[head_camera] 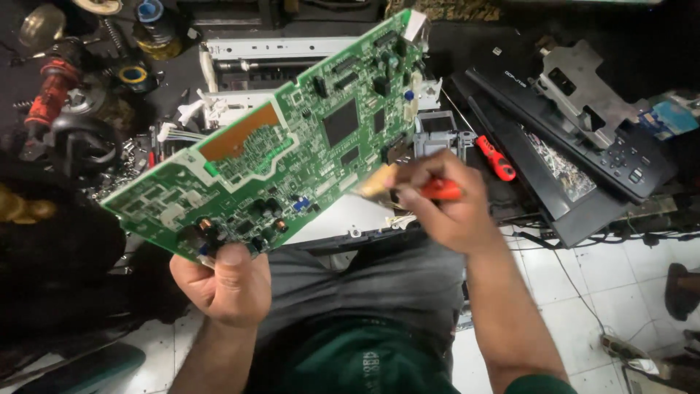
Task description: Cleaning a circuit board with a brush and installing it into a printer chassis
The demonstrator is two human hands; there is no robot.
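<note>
Nearest: grey trousers and a dark green shirt hem of the seated person, above a white tiled floor (620, 292).

Left hand (219, 281): fingers closed around the lower left corner of a green circuit board (284, 138), thumb pressed on its front edge beside a cluster of dark round capacitors.

Circuit board: long, rectangular, held in the air over the lap and tilted. Its long axis runs diagonally from the lower left, at the left hand, up to the upper right, where the far corner ends near a white connector. Component side faces the camera. A black square chip sits near the middle; an orange-brown rectangular patch lies on the upper left part; a small blue component is near the lower edge.

Right hand (437, 201): fingers wrapped tight on the red handle of a brush (408, 186), whose pale bristles touch the board's lower right edge.

Beyond the right hand: a red-handled screwdriver (497, 159) lying beside a grey plastic part.

Right, farther: a black printer panel (583, 138) with a button pad, lying at a slant, with a small blue-and-white label at its far right end.

Far centre: an opened printer chassis (270, 58) with a white metal rail, behind the board.

Far left: rolls of tape (135, 74), a red cylindrical tool (51, 91) and loose screws on a dark counter (22, 51).
</note>
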